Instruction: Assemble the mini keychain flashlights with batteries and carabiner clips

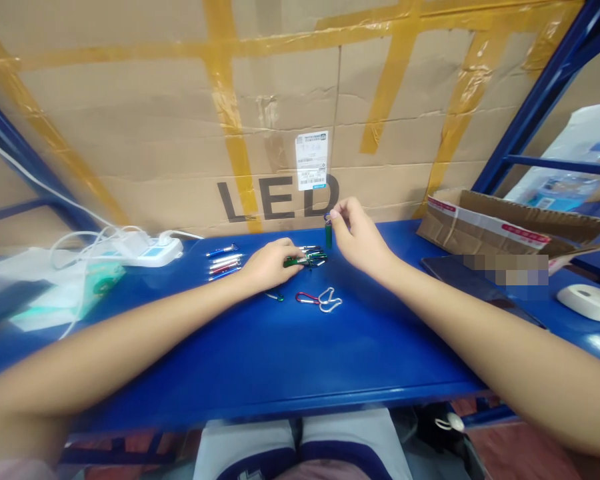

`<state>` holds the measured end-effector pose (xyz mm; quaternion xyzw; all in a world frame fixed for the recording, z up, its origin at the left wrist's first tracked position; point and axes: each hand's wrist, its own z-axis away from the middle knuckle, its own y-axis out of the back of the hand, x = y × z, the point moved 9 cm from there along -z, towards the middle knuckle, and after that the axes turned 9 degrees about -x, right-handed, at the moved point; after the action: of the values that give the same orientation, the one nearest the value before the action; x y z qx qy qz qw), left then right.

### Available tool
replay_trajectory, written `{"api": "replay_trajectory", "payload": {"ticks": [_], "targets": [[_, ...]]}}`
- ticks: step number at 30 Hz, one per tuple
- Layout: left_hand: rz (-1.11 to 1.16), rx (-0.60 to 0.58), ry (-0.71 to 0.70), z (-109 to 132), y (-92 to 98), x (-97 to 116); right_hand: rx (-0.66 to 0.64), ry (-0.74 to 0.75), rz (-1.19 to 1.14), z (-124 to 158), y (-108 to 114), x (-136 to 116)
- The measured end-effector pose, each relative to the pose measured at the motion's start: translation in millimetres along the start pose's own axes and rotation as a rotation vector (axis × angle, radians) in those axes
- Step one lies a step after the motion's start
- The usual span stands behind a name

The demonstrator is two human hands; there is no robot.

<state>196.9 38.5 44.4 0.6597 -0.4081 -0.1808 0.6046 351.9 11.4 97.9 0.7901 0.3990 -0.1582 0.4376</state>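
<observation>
My right hand pinches the blue top end of a small green cylinder, which hangs upright above the back of the blue table. My left hand rests with its fingers closed on a pile of green and dark metallic pieces just left of the cylinder. Nearer the front lie a red carabiner, silver carabiners and a green one. Several slim silver, red and blue items lie in a row left of my left hand.
A white power strip with cables and green-white plastic packaging sit at left. On the right are an open cardboard box, a dark flat object and a white mouse. Large taped cardboard stands behind the table.
</observation>
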Motion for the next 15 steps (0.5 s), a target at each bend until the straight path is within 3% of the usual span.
{"api": "replay_trajectory", "payload": {"ticks": [5,10,13,15], "targets": [[-0.161,-0.054,-0.013,10.1,-0.2,6.1,-0.075,0.04,-0.031,4.6,-11.2,-10.2],[-0.169,-0.001,-0.018,15.3,7.0,4.6,-0.152,0.033,-0.109,9.7,-25.1,-13.0],[-0.082,0.097,0.031,21.4,16.1,1.1,-0.244,0.028,-0.247,13.3,-36.9,-17.6],[0.1,0.149,0.058,28.3,20.8,-0.4,-0.337,0.028,-0.364,17.9,-46.8,-24.9]]}}
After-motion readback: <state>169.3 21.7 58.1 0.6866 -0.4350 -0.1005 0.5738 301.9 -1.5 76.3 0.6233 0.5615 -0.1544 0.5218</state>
